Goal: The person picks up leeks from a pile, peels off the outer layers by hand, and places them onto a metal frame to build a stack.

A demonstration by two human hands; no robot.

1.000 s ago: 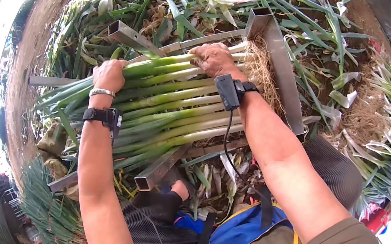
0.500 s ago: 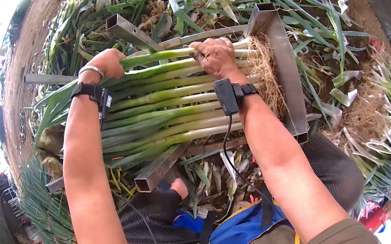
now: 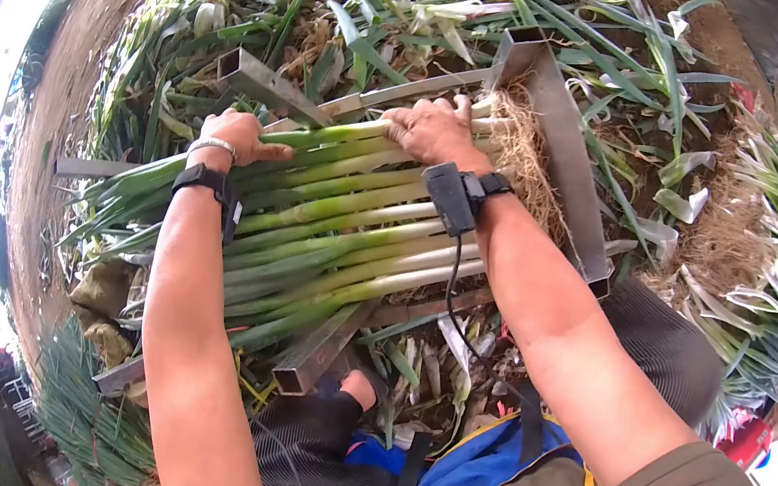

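Note:
A row of long green onions (image 3: 365,204) lies side by side on a metal frame (image 3: 558,153), white ends and roots (image 3: 523,152) to the right against its upright plate. My left hand (image 3: 244,138) rests on the green leaves at the upper left, thumb stretched out to the right, fingers apart. My right hand (image 3: 439,132) is closed round the far edge of the row near the root end, its fingers bent over the topmost stalk. Both wrists carry black strapped devices, and a cable hangs from the right one.
Loose leaves and trimmings (image 3: 424,7) cover the ground beyond the frame. More onions lie in piles at the right (image 3: 777,271) and lower left (image 3: 97,416). Square metal tube ends (image 3: 293,380) stick out near my knees. A blue and yellow apron (image 3: 475,477) covers my lap.
My left hand has moved slightly right and its thumb now points out over the leaves. My right hand has shifted a little. The leaf ends at the left lie straighter.

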